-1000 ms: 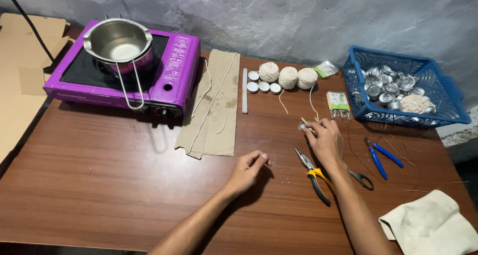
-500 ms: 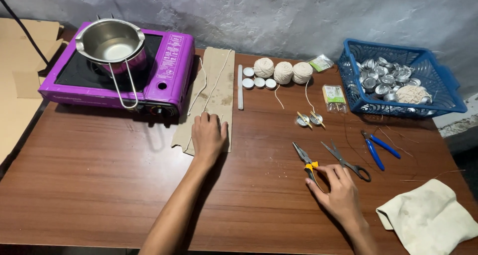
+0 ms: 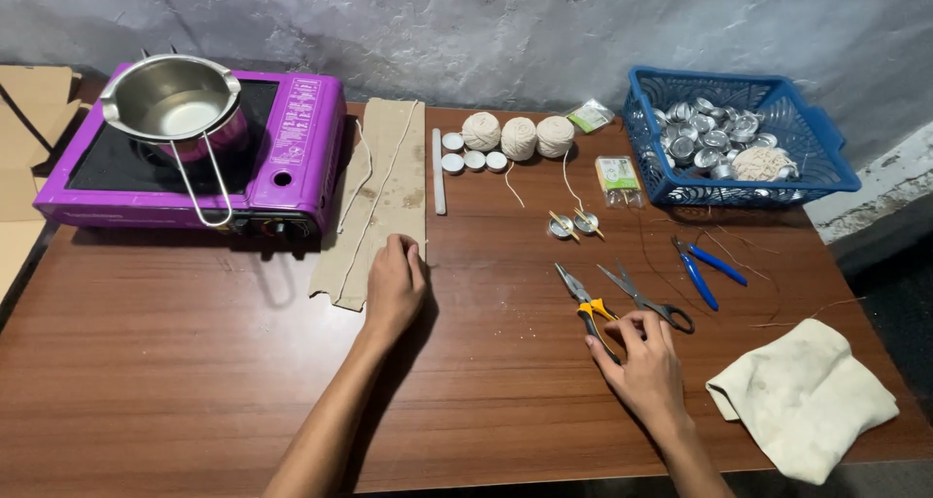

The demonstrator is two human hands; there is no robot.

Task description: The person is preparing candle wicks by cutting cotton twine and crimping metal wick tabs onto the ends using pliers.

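At nine o'clock of the brown wooden table (image 3: 194, 362), the left hand (image 3: 394, 284) lay with loose, empty fingers on the tan cardboard strip (image 3: 379, 202) bearing pale wick strings; a nudge could drag them off. At three o'clock, the right hand (image 3: 637, 357) clasped the yellow-handled pliers (image 3: 583, 304), which could snag the grey scissors (image 3: 646, 299) just beside

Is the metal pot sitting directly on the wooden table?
No, the metal pot sits on the purple stove, not the table.

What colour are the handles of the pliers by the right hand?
Yellow and black, on the pliers in the head view.
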